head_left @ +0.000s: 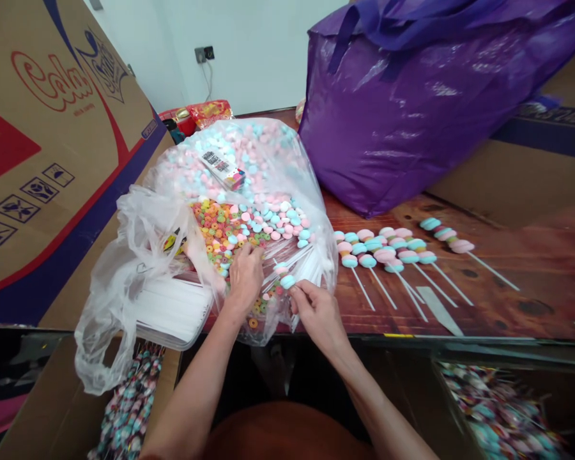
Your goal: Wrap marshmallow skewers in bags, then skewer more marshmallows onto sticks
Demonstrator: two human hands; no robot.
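My right hand (319,313) pinches a candy stick threaded with a few candies (287,281), pale blue ones and a pink one, over the near edge of a clear plastic bag (326,236). My left hand (246,275) reaches down into the loose ring candies (215,223), its fingers bunched together; what they hold, if anything, is hidden. Pink and blue button-shaped candies (278,220) lie beyond both hands. White sticks (309,265) lie loose just past my right hand.
Finished-looking candy skewers (386,255) lie in a row on the wooden table (531,306). A purple bag (388,121) and a large carton (71,160) flank the candies. A tray of white sticks (172,306) sits left; boxes of candy skewers (508,415) stand below the table edge.
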